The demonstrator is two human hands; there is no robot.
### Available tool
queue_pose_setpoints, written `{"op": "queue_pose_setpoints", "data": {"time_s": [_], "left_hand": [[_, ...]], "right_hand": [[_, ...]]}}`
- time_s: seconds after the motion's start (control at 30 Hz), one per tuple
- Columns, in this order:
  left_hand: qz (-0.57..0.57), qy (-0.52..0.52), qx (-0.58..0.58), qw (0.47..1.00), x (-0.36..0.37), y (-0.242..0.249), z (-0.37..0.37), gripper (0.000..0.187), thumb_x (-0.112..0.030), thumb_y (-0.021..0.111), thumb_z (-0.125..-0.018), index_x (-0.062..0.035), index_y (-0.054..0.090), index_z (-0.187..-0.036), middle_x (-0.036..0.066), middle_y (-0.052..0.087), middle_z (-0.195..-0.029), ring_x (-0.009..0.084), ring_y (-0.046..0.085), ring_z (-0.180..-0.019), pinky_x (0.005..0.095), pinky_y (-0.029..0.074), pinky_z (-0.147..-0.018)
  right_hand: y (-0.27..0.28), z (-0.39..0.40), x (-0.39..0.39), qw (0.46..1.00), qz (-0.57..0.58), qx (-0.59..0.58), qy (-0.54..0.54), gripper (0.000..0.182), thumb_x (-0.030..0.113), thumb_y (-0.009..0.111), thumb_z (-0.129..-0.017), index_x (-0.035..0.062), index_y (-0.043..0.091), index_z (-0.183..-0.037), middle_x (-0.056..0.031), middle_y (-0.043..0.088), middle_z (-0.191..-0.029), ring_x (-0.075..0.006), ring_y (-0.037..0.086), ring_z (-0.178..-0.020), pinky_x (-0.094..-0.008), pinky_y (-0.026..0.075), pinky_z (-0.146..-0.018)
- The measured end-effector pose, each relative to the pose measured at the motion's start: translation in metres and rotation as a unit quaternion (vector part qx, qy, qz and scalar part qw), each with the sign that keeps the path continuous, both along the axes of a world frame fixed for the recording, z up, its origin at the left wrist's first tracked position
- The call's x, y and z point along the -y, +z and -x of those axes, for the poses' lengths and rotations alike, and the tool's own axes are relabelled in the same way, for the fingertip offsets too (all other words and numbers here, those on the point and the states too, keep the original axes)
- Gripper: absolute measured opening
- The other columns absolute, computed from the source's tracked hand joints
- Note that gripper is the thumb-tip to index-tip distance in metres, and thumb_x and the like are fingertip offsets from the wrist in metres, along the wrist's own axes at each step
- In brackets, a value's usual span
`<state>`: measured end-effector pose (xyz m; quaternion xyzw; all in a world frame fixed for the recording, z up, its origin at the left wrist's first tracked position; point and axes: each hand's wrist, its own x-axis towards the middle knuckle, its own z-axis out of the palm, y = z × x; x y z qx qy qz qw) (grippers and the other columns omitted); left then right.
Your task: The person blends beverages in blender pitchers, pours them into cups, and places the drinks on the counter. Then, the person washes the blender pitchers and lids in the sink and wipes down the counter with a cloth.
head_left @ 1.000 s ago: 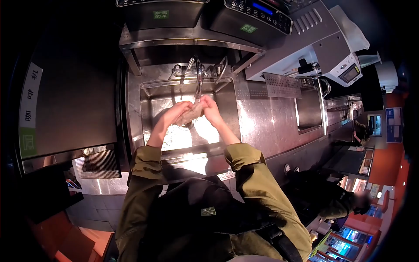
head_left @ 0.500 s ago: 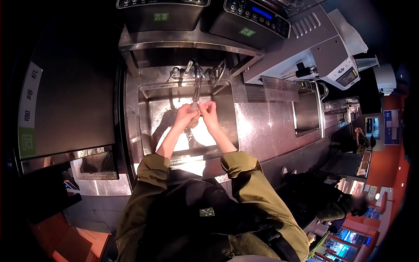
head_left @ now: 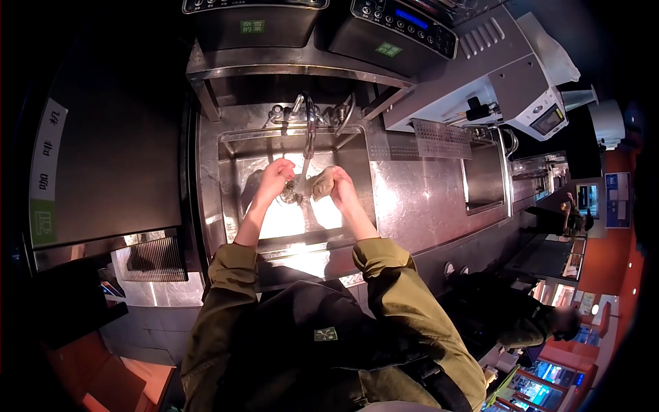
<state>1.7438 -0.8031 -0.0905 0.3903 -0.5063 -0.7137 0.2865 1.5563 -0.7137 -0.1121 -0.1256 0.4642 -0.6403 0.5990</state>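
Note:
Over the steel sink point(head_left: 230, 199), my right hand point(head_left: 343, 189) grips a wet, crumpled grey-brown cloth point(head_left: 322, 184), which hangs on the hand's left side. My left hand point(head_left: 276, 176) is apart from the cloth, left of the tap's stream, with its fingers loosely bent and nothing visible in them. A curved chrome tap point(head_left: 310, 127) reaches out between the hands, and water point(head_left: 305, 167) runs from it. Below my left hand lies the round drain point(head_left: 291, 195), with water splashing about it.
Two black machines point(head_left: 254, 27) stand on a shelf above the sink. To the right are a perforated metal panel point(head_left: 441, 139), a grey-white coffee machine point(head_left: 508, 89) and a second sink point(head_left: 480, 178). A person in dark clothes point(head_left: 528, 319) is at lower right.
My hands, together under the tap before, have moved apart. The cloth is now in my right hand, shifted right of the stream; my left hand has moved left, away from it.

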Motion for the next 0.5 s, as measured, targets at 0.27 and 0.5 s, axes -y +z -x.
{"op": "queue_pose_setpoints", "data": {"time_s": [0.27,0.5], "left_hand": [[0.123,-0.045,-0.010,0.991,-0.033,0.006,0.026,0.029,-0.012,0.067,-0.074,-0.0009,0.052,-0.096,0.006,0.060,-0.089,0.0148,0.057,-0.083,0.0284,0.046,-0.073],[0.055,-0.115,0.014,0.992,0.011,-0.019,-0.001,0.017,-0.017,0.053,-0.086,-0.0017,0.060,-0.083,-0.003,0.056,-0.073,0.0050,0.046,-0.067,0.0200,0.038,-0.061]], "right_hand": [[0.044,-0.015,0.014,0.975,-0.055,-0.178,0.118,0.018,0.016,0.042,-0.091,0.0032,0.054,-0.087,-0.0026,0.056,-0.071,-0.0111,0.052,-0.060,-0.0242,0.044,-0.056],[0.024,0.003,0.028,0.878,-0.052,-0.445,0.168,0.021,0.020,0.050,-0.088,0.0024,0.058,-0.078,0.0037,0.050,-0.056,-0.0063,0.043,-0.048,-0.0233,0.036,-0.043]]}}
